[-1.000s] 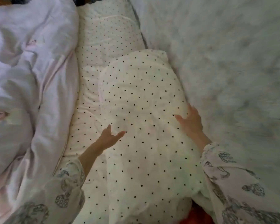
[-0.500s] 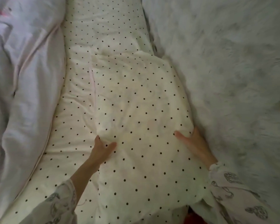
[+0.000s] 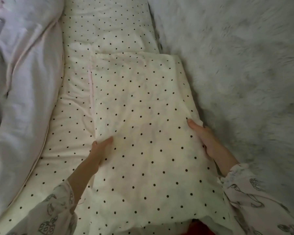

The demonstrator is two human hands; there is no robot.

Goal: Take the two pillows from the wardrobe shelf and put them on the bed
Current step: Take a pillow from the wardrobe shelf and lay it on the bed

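Cream cloth with small black dots covered the soft flat pillow (image 3: 143, 133), which lay on the bed on top of another dotted cream pillow (image 3: 107, 26) that reached farther up. The left hand (image 3: 100, 150) pinched the top pillow's left edge. The right hand (image 3: 204, 136) gripped its right edge. A fluffy grey-white blanket (image 3: 244, 73) touched it on the right. A crumpled pale pink quilt (image 3: 24, 82) lay on the left.

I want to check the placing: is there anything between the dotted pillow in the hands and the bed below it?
Nothing visible. The top pillow lies directly on another dotted pillow, gripped by the left hand and right hand at its sides.
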